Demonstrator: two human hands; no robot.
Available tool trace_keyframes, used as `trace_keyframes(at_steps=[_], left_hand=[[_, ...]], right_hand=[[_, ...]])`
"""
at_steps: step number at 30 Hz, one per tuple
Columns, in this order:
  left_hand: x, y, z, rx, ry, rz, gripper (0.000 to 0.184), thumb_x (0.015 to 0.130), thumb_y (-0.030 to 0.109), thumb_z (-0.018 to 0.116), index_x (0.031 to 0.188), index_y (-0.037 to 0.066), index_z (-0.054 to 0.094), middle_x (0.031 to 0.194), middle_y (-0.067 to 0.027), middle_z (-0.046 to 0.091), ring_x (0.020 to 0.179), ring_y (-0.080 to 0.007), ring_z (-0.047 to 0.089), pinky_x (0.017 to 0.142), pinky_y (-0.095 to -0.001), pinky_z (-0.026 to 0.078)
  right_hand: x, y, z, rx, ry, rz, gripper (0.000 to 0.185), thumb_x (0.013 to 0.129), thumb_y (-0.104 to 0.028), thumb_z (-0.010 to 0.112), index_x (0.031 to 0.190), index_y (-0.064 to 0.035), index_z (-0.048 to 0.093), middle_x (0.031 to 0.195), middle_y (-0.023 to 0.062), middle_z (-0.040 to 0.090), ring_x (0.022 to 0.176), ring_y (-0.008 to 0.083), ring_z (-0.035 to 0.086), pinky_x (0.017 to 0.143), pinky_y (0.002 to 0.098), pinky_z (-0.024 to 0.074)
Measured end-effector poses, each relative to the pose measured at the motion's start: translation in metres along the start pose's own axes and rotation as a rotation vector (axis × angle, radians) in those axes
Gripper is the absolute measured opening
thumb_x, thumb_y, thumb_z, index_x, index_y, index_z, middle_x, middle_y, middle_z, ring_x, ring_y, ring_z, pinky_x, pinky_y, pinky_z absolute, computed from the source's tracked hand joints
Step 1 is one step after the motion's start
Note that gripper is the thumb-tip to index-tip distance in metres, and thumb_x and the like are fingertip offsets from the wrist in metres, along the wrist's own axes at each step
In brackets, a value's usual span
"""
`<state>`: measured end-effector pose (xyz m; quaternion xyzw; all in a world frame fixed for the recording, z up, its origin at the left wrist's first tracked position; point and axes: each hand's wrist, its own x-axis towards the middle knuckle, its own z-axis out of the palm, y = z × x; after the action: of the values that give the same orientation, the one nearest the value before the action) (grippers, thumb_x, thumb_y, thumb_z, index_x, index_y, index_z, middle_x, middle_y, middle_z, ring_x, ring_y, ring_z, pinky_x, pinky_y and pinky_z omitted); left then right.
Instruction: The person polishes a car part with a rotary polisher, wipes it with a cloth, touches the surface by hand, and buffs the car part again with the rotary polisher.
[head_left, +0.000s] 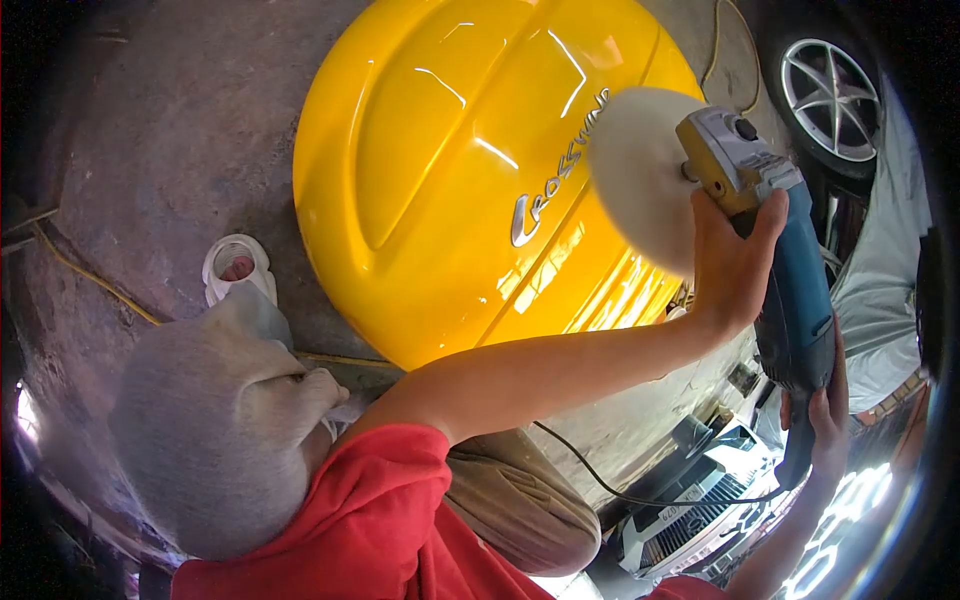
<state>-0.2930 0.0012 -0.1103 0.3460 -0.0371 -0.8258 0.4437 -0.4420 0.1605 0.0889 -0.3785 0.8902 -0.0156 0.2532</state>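
A blue polisher (pixel 800 290) with a silver and yellow head is held in both hands. My left hand (pixel 735 255) wraps around its neck just behind the head. Farther back, my right hand (pixel 825 425) closes around the dark rear handle. The polisher's round white pad (pixel 645 175) looks blurred and lies against or just over the glossy yellow cover (pixel 420 200). Beside the pad, silver "CROSSWIND" lettering (pixel 548 190) runs along the cover, partly hidden near its upper end. Whether pad and cover touch is unclear.
A dark cord (pixel 640 498) trails from the handle. A silver-spoked wheel (pixel 830 100) stands at upper right, beside grey sheeting (pixel 880 290). A vehicle grille (pixel 700 520) shows below. White footwear (pixel 240 265) and a yellow cord (pixel 95 280) are at left.
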Motion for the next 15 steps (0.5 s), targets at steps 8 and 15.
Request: trace_keyframes(at_steps=[8,15], left_hand=[[-0.027,-0.003,-0.014,-0.159,-0.062,0.001,0.062,0.092,0.043,0.061,0.123,-0.003,0.034,0.118,-0.0175,0.047,0.11,-0.0234,0.049,0.098,-0.0353,0.039],[-0.073,-0.005,-0.039,-0.187,-0.066,-0.091,0.066,0.092,0.045,0.062,0.126,-0.002,0.03,0.119,-0.0175,0.047,0.11,-0.0223,0.049,0.098,-0.0341,0.039]], right_hand=[[-0.019,-0.062,0.036,0.158,-0.09,0.041,0.095,0.085,-0.06,0.058,0.154,-0.006,0.02,0.121,0.0162,0.054,0.059,0.0127,0.055,0.05,0.0257,0.0443],[-0.055,-0.073,0.06,0.28,-0.111,0.064,0.091,0.088,-0.059,0.055,0.153,-0.0054,0.022,0.114,0.0146,0.057,0.062,0.0131,0.056,0.053,0.0253,0.0452]])
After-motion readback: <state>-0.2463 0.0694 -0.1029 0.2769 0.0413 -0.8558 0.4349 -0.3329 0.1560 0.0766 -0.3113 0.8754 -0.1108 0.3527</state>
